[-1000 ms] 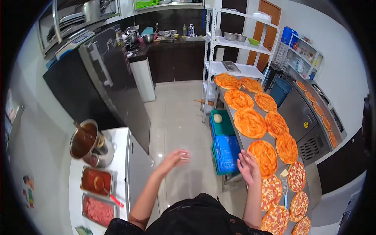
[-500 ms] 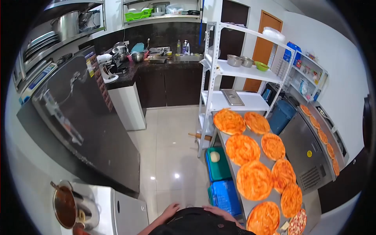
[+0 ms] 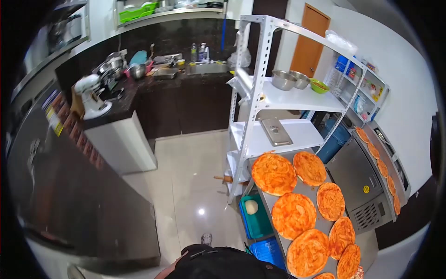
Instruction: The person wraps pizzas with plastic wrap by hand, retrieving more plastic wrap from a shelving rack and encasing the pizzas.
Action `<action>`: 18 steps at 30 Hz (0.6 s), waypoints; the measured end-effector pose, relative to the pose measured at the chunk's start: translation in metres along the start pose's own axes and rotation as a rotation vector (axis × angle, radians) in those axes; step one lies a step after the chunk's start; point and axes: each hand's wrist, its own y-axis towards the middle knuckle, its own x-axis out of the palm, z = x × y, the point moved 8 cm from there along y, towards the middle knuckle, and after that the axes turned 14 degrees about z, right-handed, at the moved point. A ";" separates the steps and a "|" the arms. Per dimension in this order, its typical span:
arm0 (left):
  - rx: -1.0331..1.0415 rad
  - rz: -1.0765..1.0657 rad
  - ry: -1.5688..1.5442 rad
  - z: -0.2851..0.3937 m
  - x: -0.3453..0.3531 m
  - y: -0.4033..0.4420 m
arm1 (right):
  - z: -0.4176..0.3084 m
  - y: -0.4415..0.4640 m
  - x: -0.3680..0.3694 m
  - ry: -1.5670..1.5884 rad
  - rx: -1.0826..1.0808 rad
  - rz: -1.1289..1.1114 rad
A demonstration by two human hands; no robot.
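Alongside the metal table (image 3: pixel 308 192), both hands gone from view since half a second ago, leaving just a strip of bare left forearm (image 3: pixel 171 269) beside the dark shirt (image 3: pixel 223 265). Cannot tell whether fingers spread, pressed together or pinching anything. Sauce pot out of view too; white rack (image 3: pixel 304 98) now nearer, one shoe (image 3: pixel 206 239) newly visible. Probably a step forward, with no handwork showing on the red-sauced pizza bases (image 3: pixel 293 216), flat on the tabletop, to the right. Low beside the table, dough ball (image 3: pixel 251 207) in a green crate (image 3: pixel 264 225).
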 end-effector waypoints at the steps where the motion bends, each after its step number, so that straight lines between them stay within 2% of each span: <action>1: 0.013 -0.004 0.032 0.019 -0.009 0.014 | -0.009 0.003 -0.002 0.016 0.004 0.021; 9: 0.167 -0.189 0.293 0.171 0.006 0.092 | -0.036 -0.007 -0.020 0.216 0.068 0.213; 13: 0.263 -0.277 0.422 0.247 0.033 0.105 | -0.051 -0.018 -0.047 0.206 0.108 0.208; 16: 0.330 -0.330 0.559 0.313 0.049 0.097 | -0.091 -0.044 -0.100 0.054 0.103 0.050; 18: 0.370 -0.350 0.687 0.360 0.048 0.082 | -0.158 -0.082 -0.157 -0.146 0.041 -0.131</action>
